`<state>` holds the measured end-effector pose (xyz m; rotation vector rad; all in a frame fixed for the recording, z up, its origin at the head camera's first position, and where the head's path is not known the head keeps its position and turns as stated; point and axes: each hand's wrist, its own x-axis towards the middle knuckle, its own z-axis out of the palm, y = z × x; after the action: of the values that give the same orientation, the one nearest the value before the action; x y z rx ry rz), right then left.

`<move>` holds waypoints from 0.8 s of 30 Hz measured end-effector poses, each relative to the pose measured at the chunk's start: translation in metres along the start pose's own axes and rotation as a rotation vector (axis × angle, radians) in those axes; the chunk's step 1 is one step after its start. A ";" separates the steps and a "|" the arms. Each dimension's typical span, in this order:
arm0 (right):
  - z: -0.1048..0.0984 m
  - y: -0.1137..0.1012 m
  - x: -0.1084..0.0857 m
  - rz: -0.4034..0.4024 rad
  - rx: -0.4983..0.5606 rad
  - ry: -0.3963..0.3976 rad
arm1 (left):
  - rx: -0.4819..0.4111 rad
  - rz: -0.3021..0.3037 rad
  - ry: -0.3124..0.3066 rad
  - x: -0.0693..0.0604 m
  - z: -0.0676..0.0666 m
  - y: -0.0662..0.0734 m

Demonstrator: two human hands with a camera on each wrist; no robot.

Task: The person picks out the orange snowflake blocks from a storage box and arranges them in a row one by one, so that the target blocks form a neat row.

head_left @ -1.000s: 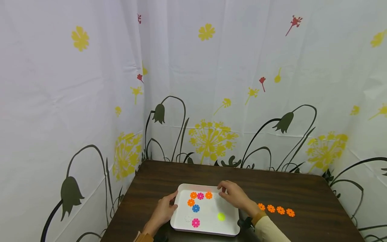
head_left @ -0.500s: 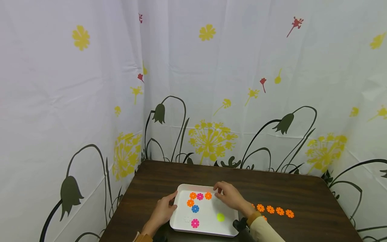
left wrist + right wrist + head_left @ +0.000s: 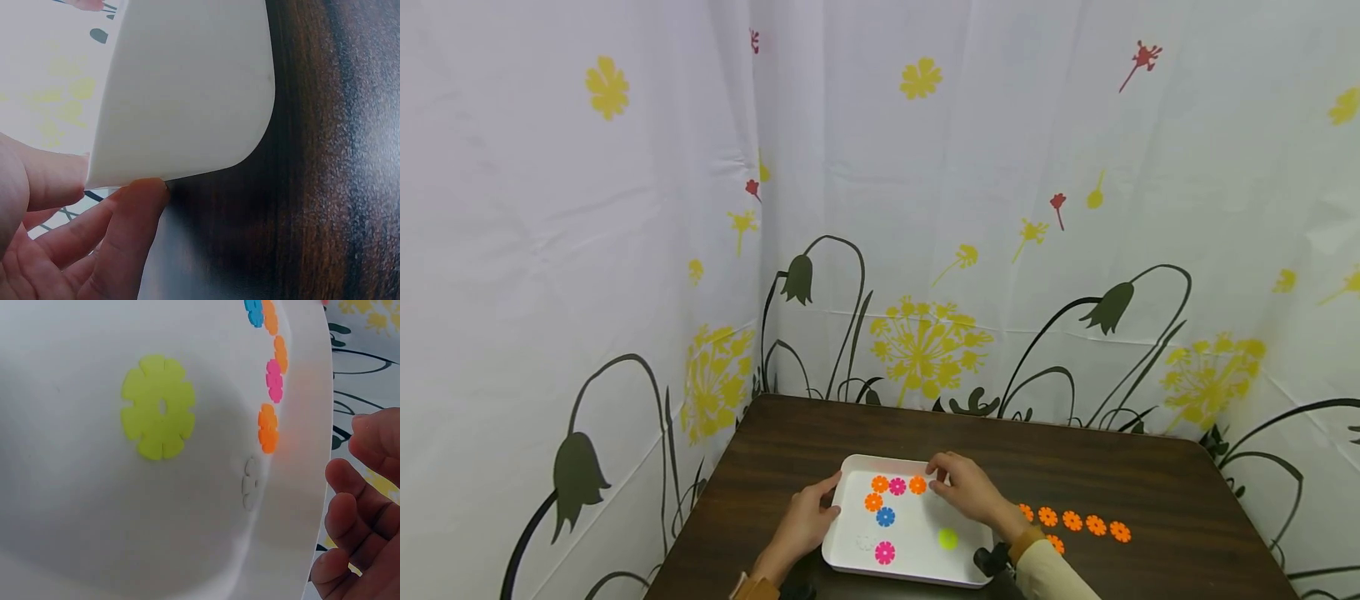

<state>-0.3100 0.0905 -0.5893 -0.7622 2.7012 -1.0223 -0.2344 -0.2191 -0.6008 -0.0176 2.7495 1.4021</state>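
Observation:
A white tray (image 3: 917, 568) sits on the dark wooden table, holding several flower-shaped discs. My left hand (image 3: 805, 521) grips its left edge; in the left wrist view thumb and fingers pinch the tray wall (image 3: 187, 81). Over the tray's far right part is my right hand (image 3: 970, 487), fingers loosely bent with nothing visible between them. Near it lie an orange disc (image 3: 917, 484) and, in the right wrist view, a whitish disc (image 3: 250, 484). A yellow-green disc (image 3: 948, 539), a blue disc (image 3: 886, 517) and a pink disc (image 3: 885, 552) lie flat in the tray.
Right of the tray, several orange discs (image 3: 1072, 521) form a row on the table (image 3: 1180, 492), with another orange disc (image 3: 1055, 544) just in front. A printed white curtain (image 3: 850, 167) hangs behind the table and along its sides.
My right hand has moved slightly left over the tray, uncovering more orange discs beside its forearm. The left hand stays on the tray edge, and the visible discs keep their places.

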 end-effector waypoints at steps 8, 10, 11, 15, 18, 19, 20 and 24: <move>0.002 0.000 0.004 -0.009 -0.006 -0.008 | -0.008 -0.012 -0.004 -0.001 -0.001 0.002; 0.003 0.000 0.005 -0.020 -0.015 -0.002 | -0.010 -0.015 -0.007 -0.001 -0.001 0.002; 0.003 0.000 0.006 -0.023 -0.018 0.001 | -0.012 -0.018 -0.009 -0.001 -0.001 0.002; 0.006 -0.001 0.008 -0.035 -0.010 0.000 | -0.016 -0.022 -0.016 -0.001 0.000 0.001; 0.008 -0.004 0.009 -0.034 0.017 -0.011 | -0.016 -0.023 -0.017 -0.001 0.000 0.001; 0.009 -0.004 0.009 -0.029 0.023 -0.014 | -0.018 -0.022 -0.018 -0.001 0.001 0.001; 0.009 -0.005 0.009 -0.026 0.028 -0.017 | -0.018 -0.024 -0.018 0.000 0.001 0.001; 0.010 -0.006 0.009 -0.027 0.034 -0.022 | -0.026 -0.037 -0.020 0.001 0.001 0.001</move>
<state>-0.3123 0.0757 -0.5927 -0.8004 2.6548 -1.0570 -0.2352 -0.2179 -0.6008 -0.0553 2.7003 1.4204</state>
